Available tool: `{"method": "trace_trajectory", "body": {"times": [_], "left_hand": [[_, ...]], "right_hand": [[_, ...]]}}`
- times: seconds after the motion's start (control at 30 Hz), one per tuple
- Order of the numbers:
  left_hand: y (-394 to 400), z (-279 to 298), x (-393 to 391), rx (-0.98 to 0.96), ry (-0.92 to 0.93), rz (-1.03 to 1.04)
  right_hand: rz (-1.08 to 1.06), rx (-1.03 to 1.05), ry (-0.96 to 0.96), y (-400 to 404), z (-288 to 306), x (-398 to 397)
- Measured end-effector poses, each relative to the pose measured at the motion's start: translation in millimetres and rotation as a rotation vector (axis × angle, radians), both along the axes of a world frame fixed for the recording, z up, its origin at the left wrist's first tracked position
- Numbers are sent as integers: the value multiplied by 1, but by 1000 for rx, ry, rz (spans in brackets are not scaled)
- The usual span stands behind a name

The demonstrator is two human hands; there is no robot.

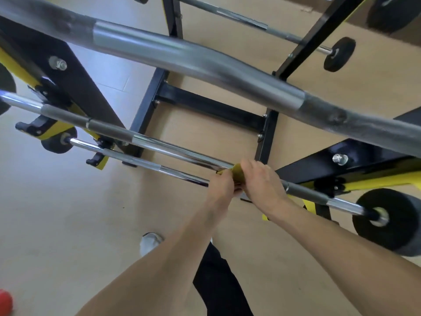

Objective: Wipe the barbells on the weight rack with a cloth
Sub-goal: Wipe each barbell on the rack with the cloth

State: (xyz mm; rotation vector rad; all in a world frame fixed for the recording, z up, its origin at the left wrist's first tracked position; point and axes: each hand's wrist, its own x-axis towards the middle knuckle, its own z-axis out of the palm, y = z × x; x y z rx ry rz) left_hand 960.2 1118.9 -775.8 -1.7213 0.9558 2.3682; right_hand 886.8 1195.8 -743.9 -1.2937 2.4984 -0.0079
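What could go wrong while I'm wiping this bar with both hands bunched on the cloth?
1. Both hands, left and right, crowd the small yellow cloth, so fingers could pinch between the bar and the thinner bar right beside it.
2. The curved bar sits very close to the head; rising could bump it.
3. Hard rubbing might roll the bar on its rack.

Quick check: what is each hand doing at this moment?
Left hand: grip closed on the yellow cloth at the barbell.
Right hand: grip closed on the same cloth at the bar.
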Motion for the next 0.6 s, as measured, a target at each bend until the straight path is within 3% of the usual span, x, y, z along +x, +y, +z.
{"method": "trace_trajectory", "body": {"times": [0.2,0.4,0.6], "left_hand": [[43,10,-10,-28,106,-19],[92,-4,1,-222,164,-315],[102,-28,35,-504,201,-384]], "right_hand": [[-95,-22,92,47,-15,-12],[-265,-76,202,102,-28,3],[-482,-405,75,114,-40,53]]}}
